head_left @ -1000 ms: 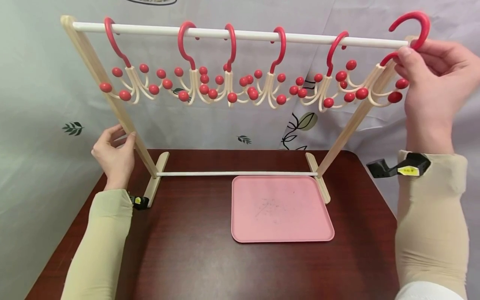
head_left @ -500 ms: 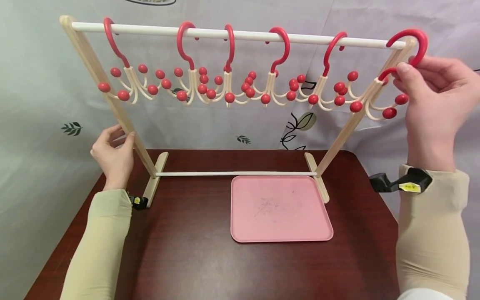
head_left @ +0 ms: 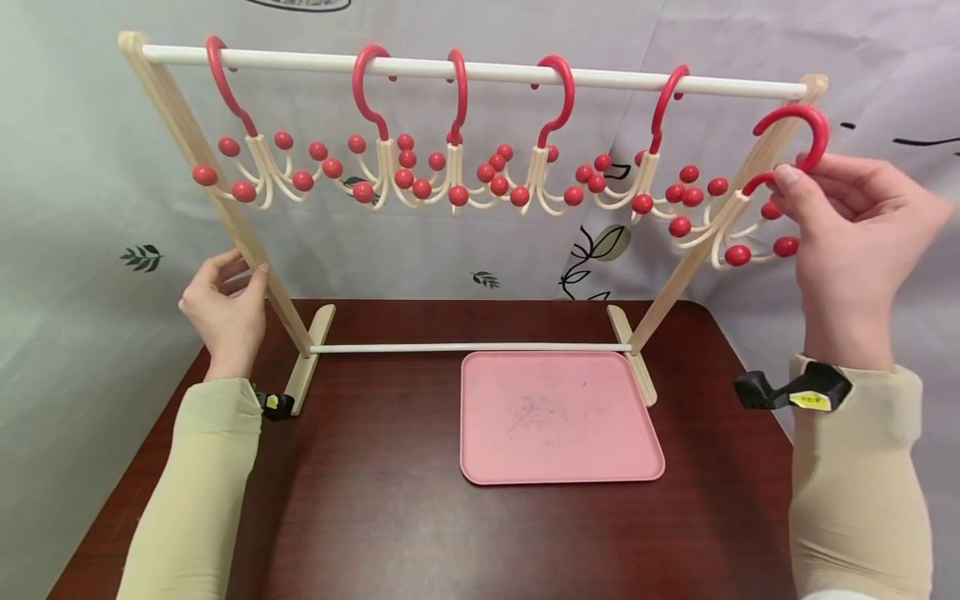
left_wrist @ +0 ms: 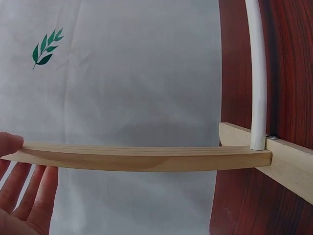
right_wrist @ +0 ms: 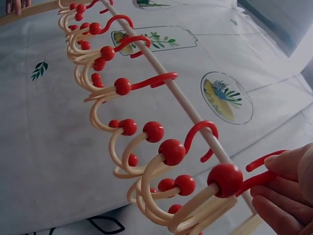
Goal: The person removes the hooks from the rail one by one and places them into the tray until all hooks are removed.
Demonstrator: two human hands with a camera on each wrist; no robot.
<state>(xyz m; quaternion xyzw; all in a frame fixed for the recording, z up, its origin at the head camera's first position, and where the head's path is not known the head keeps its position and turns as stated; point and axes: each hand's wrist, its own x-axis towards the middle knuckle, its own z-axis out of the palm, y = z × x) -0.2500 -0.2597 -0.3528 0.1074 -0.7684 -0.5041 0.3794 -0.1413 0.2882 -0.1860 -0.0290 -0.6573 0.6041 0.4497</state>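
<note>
My left hand [head_left: 228, 312] holds the left wooden post [head_left: 240, 227] of a clothes rack. In the left wrist view, the thumb lies over the post [left_wrist: 146, 160] and the fingers lie under it. At the right end, my right hand [head_left: 855, 229] pinches a claw hanger by its red hook [head_left: 821, 132]. This hanger [head_left: 724, 218] has curved cream arms tipped with red balls and tilts to the left. Its hook is off the white rail [head_left: 480, 69], lower than it and in front of the right post [head_left: 772, 150]. Several matching hangers [head_left: 537, 171] hang along the rail.
A pink tray [head_left: 562, 458] lies on the dark wooden table [head_left: 360, 500], close to the rack's lower white bar [head_left: 397, 348]. The rack's wooden feet [head_left: 303, 383] stand on the table. A patterned pale cloth [head_left: 420, 258] hangs behind.
My right hand has moved down and slightly left with its hanger, from above the rail to below it. The hangers nearest it have swung a little. My left hand stays on the post.
</note>
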